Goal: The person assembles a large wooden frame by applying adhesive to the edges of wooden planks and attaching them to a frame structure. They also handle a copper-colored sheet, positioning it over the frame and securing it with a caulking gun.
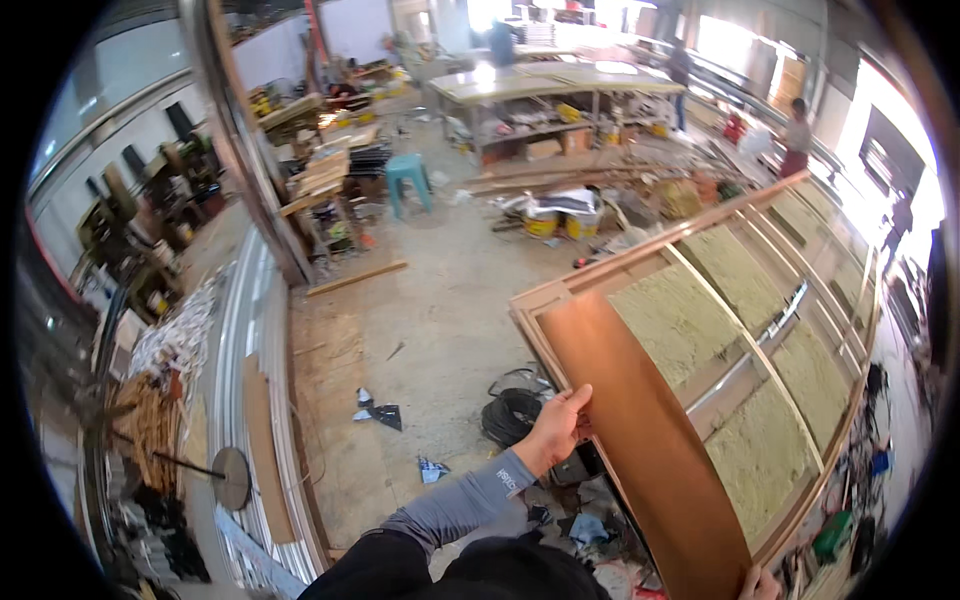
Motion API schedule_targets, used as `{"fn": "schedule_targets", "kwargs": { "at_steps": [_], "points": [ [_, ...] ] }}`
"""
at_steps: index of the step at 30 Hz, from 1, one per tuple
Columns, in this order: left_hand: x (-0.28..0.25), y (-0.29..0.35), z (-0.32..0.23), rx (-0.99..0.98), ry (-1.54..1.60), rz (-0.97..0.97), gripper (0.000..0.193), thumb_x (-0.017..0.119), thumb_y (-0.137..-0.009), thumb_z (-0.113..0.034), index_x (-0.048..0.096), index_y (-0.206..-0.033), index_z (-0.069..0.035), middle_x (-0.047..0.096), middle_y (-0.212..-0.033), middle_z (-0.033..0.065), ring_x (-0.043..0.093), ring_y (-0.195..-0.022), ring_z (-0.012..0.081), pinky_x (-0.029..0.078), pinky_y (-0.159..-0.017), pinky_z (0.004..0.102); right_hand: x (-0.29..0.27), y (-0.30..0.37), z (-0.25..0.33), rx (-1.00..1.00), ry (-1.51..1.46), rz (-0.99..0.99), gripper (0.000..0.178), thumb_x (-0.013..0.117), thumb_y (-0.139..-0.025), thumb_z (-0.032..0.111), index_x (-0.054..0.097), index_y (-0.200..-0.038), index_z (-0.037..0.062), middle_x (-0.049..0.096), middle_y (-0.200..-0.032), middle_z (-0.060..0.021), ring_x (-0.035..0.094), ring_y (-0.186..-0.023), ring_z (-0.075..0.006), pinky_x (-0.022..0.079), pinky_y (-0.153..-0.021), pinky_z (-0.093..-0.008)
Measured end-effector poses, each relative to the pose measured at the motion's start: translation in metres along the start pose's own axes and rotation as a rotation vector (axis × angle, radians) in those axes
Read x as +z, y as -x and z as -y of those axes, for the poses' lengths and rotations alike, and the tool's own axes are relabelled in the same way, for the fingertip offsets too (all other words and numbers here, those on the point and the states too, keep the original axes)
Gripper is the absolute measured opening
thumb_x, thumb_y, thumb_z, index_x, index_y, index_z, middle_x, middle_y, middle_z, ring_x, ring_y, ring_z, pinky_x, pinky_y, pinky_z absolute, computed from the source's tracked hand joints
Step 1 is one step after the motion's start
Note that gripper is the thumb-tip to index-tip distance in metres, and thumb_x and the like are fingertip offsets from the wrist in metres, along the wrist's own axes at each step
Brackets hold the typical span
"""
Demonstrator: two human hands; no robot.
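Observation:
A long, copper-brown thin panel (640,430) lies slantwise over the near left part of a wooden frame (560,285). My left hand (558,430) is closed on the panel's left edge, thumb on top and fingers mostly hidden beneath. At the panel's near end my right hand (762,584) grips the corner; only part of it shows at the lower edge of the picture. Yellow-green insulation (665,330) fills the bays between the frame's thin cross strips. A silvery metal bar (745,352) lies across the frame's middle.
A black coil of cable (511,416) and scraps lie on the floor left of the frame. Farther off stand a teal stool (408,185), yellow buckets (582,222) and a long worktable (555,82). A metal post (245,140) rises at left. Other people stand at the far right.

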State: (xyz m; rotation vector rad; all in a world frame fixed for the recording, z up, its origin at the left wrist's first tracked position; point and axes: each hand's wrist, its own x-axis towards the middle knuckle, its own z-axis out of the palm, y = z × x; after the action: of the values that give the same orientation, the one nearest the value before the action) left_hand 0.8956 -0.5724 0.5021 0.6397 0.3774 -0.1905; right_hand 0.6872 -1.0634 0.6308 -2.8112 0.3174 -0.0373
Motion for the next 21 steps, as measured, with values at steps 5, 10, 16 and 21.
{"fn": "schedule_targets", "kwargs": {
  "at_steps": [5, 10, 16, 21],
  "points": [
    [-0.007, -0.040, -0.038, -0.054, -0.009, 0.005, 0.027, 0.060, -0.111, -0.030, 0.067, -0.124, -0.008, 0.075, -0.116, 0.0042, 0.073, -0.102, 0.0183, 0.061, -0.087, 0.0407, 0.036, -0.034, 0.036, 0.004, -0.185, -0.149, 0.052, 0.063, -0.108, 0.030, 0.046, -0.072, -0.0032, 0.030, -0.061, -0.0103, 0.031, -0.057, -0.0168, 0.025, -0.054, -0.0406],
    [-0.026, -0.066, -0.042, -0.128, -0.004, -0.026, 0.024, 0.058, -0.112, -0.028, 0.067, -0.120, -0.007, 0.075, -0.114, 0.0043, 0.073, -0.100, 0.0172, 0.061, -0.086, 0.0382, 0.034, -0.039, 0.059, 0.119, -0.110, -0.067, 0.054, 0.065, -0.107, 0.031, 0.046, -0.067, 0.0006, 0.036, -0.061, -0.0034, 0.035, -0.061, -0.0098, 0.028, -0.053, -0.0375],
    [-0.031, -0.075, -0.061, -0.052, -0.018, -0.065, 0.022, 0.057, -0.112, -0.030, 0.067, -0.113, -0.010, 0.073, -0.103, 0.0014, 0.073, -0.093, 0.0161, 0.061, -0.079, 0.0358, 0.046, -0.058, 0.084, 0.116, -0.166, -0.058, 0.054, 0.066, -0.106, 0.031, 0.049, -0.070, -0.0041, 0.040, -0.059, -0.0021, 0.040, -0.060, -0.0098, 0.032, -0.054, -0.0355],
    [-0.059, -0.094, -0.063, -0.025, -0.049, -0.074, 0.026, 0.058, -0.111, -0.029, 0.069, -0.122, -0.008, 0.075, -0.112, 0.0042, 0.073, -0.093, 0.0170, 0.062, -0.083, 0.0397, 0.044, -0.091, 0.107, 0.090, 0.011, -0.072, 0.057, 0.077, -0.096, 0.030, 0.044, -0.061, -0.0018, 0.033, -0.056, -0.0199, 0.035, -0.047, -0.0248, 0.029, -0.049, -0.0443]
  ]
}}
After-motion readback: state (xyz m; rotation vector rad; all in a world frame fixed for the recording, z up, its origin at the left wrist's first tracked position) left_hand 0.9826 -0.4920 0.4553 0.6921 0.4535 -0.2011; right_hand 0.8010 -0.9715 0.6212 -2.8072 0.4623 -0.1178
